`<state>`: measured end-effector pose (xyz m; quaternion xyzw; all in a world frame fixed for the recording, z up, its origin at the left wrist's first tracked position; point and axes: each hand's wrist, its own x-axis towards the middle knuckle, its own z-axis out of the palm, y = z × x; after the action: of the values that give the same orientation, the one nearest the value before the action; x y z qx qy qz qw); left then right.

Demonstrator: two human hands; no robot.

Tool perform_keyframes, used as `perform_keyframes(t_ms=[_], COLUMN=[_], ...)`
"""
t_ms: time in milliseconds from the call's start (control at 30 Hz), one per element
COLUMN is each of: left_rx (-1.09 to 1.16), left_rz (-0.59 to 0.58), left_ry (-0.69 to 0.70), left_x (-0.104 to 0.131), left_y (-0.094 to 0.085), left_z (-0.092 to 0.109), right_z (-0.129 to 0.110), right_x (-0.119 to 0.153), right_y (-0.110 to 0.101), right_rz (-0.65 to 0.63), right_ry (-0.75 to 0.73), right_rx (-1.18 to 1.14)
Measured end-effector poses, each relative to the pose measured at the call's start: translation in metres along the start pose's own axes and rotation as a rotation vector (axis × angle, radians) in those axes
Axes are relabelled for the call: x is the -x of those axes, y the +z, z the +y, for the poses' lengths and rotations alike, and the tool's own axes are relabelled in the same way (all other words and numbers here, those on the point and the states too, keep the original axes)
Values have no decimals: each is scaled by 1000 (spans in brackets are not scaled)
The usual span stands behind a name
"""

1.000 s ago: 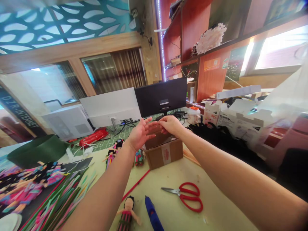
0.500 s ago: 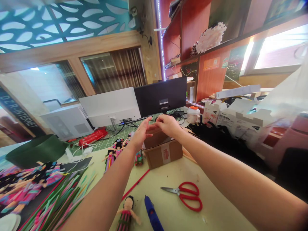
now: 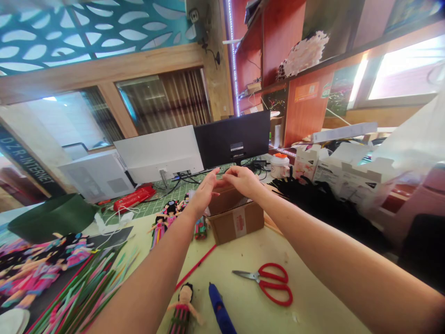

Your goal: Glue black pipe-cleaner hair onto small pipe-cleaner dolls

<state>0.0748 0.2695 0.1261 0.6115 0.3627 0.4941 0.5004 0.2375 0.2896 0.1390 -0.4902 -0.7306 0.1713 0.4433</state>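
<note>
Both hands are raised above the cardboard box (image 3: 224, 227), close together at its open top. My left hand (image 3: 206, 189) has its fingers stretched out toward the right, and nothing shows in it. Bent over at the wrist, my right hand (image 3: 241, 180) has curled fingers almost meeting the left fingertips; whatever they may hold is hidden. In front of the box lie red-handled scissors (image 3: 269, 280) and a blue pen-like tool (image 3: 219, 308). A small doll (image 3: 183, 306) with a striped body lies beside the tool. A thin red stem (image 3: 196, 267) runs toward the box.
Several finished dolls (image 3: 168, 215) stand left of the box, and more dolls (image 3: 38, 273) lie at far left. Coloured pipe cleaners (image 3: 86, 297) are heaped nearby; black ones (image 3: 323, 213) lie right. Behind are two monitors (image 3: 232, 139), a lidded mug (image 3: 280, 165) and white boxes (image 3: 351, 176).
My right hand has shifted very slightly left, toward the left fingertips. The box, scissors, doll and blue tool have not moved.
</note>
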Motion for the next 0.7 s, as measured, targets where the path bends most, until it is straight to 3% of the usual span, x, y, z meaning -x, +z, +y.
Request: perform_keyframes(t_ms=[167,367,567,700], left_rx=[17,-3,114,264], left_rz=[0,-46,-8,30], left_ry=[6,14,-120,-255], left_x=[1,5,1,-1], left_y=[0,-6,-5,-3], left_z=[-2,2,6,5], right_z=[-2,13,25,19], right_x=[-1,-9,-9,-4], right_y=[4,1,-1,1], right_rz=[20,46,-115,-195], right_ry=[-39,51,107,96], right_rx=[81,147,95,-35])
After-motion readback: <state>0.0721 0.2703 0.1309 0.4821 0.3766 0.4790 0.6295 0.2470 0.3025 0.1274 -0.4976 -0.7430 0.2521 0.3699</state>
